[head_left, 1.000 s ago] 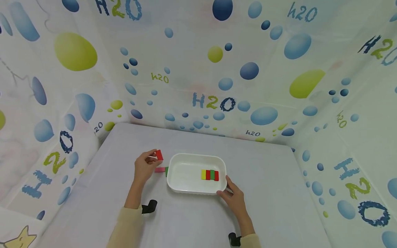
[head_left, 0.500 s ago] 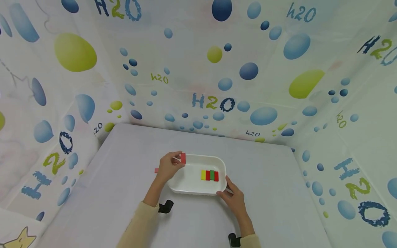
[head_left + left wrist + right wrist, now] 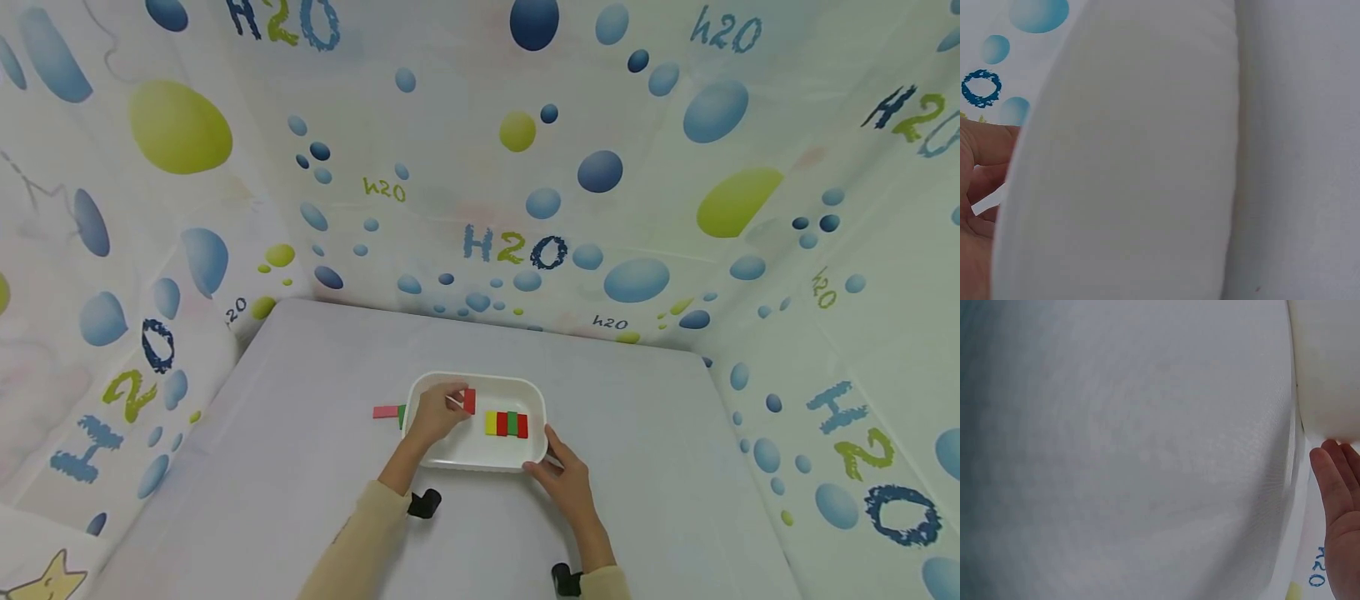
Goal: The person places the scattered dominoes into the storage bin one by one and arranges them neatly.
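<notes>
A small red rectangular block [image 3: 469, 402] is pinched between the thumb and fingers of my left hand [image 3: 433, 414], over the left-middle part of a white tray [image 3: 453, 452]. Whether the block touches the tray floor, I cannot tell. Inside the tray, to the right, a yellow block [image 3: 491, 423], a red one, a green one [image 3: 512, 424] and another red one stand in a side-by-side row. My right hand [image 3: 564, 475] grips the tray's front right corner, thumb at the front. In the left wrist view, the tray wall [image 3: 1129, 156] hides most of the hand.
Left of the tray, a pink block [image 3: 386, 412] lies on the white-covered table [image 3: 660, 467], with a green block [image 3: 402, 415] partly hidden by the tray rim. Patterned sheets [image 3: 420, 125] with bubbles and lettering enclose the table at the back and sides.
My left hand has carried the red block rightward, from left of the tray, across its rim and lower inside it. The right hand and tray stay in place.
</notes>
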A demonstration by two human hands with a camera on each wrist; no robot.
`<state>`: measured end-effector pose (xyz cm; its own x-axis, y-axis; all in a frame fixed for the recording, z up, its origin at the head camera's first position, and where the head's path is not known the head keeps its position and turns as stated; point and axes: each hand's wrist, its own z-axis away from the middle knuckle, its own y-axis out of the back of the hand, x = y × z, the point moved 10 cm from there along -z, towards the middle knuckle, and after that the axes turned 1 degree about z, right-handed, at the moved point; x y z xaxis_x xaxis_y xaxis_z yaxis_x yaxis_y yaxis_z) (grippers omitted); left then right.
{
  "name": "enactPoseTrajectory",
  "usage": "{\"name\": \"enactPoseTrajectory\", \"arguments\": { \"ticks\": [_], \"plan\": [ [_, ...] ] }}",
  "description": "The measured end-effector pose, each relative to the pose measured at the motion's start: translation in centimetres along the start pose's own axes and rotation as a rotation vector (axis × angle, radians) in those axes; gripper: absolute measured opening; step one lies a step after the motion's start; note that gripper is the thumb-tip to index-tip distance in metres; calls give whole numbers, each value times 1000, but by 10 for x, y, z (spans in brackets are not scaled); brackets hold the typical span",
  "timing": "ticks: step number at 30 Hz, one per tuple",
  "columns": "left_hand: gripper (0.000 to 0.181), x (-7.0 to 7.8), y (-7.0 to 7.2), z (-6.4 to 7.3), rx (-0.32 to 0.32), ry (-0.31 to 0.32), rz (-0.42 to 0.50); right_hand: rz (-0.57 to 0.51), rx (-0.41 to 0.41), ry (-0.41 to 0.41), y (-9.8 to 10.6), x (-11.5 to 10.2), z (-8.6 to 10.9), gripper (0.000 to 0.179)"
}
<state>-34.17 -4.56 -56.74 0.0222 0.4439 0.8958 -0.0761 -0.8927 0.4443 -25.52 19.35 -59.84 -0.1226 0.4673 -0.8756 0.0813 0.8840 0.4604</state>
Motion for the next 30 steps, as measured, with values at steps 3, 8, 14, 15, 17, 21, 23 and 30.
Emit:
{"name": "enactPoseTrajectory", "arguments": {
  "ticks": [3,8,14,15,17,21,23,30],
  "plan": [
    [47,-5,-4,-1,-6,15,-7,7,1,5,0,0,0,79],
    [47,-14,-11,-3,-25,51,-9,15,4,-2,0,1,1,79],
    [46,-19,-20,-6,-52,39,3,12,4,-4,0,2,1,79],
    [46,-20,-22,-6,-60,42,-1,14,7,3,0,2,0,79],
    [46,-22,-25,-6,-71,55,-7,20,11,13,0,2,0,79],
    [47,-25,-30,-7,-86,75,-19,35,19,32,-1,2,0,78],
    [47,-24,-31,-7,-89,72,-20,31,20,25,0,3,0,78],
    [49,-23,-34,-8,-97,77,-51,10,3,-29,-1,8,0,80]
  ]
}}
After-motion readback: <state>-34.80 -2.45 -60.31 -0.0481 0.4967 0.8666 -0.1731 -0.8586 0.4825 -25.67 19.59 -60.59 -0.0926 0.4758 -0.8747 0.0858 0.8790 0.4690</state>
